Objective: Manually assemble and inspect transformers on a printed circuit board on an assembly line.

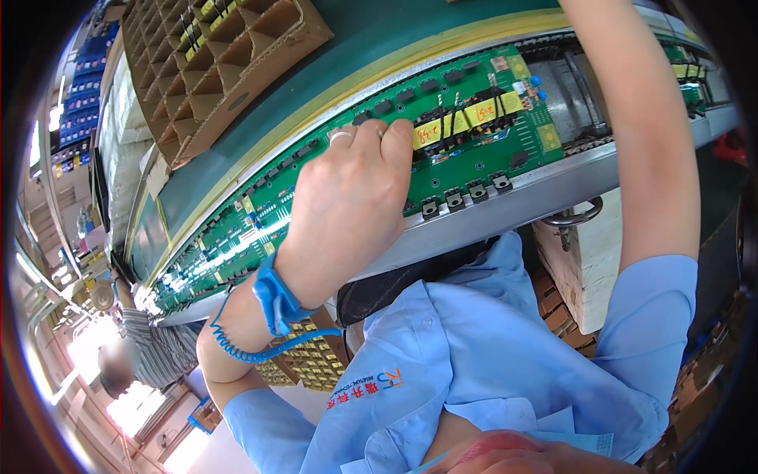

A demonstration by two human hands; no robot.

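Note:
My left hand (355, 178), with a ring on one finger and a blue coiled wrist strap (276, 299) at its wrist, is closed over a long green circuit board (466, 164). Its curled fingertips point down at the board; whatever they hold is hidden beneath them. Right beside the fingers, a yellow-wrapped transformer (428, 134) sits on the board. A second yellow transformer (480, 113) stands to its right, and thin black leads stick up from the row. My right forearm (651, 134) reaches across the board's right end, and its hand lies beyond the top edge.
The board lies on a conveyor with a metal rail (505, 207). Behind it, a cardboard divider box (213, 79) holds several yellow parts on the green bench (379, 39). A metal handle (572, 215) juts below the rail. Another person (154, 340) in stripes is at far left.

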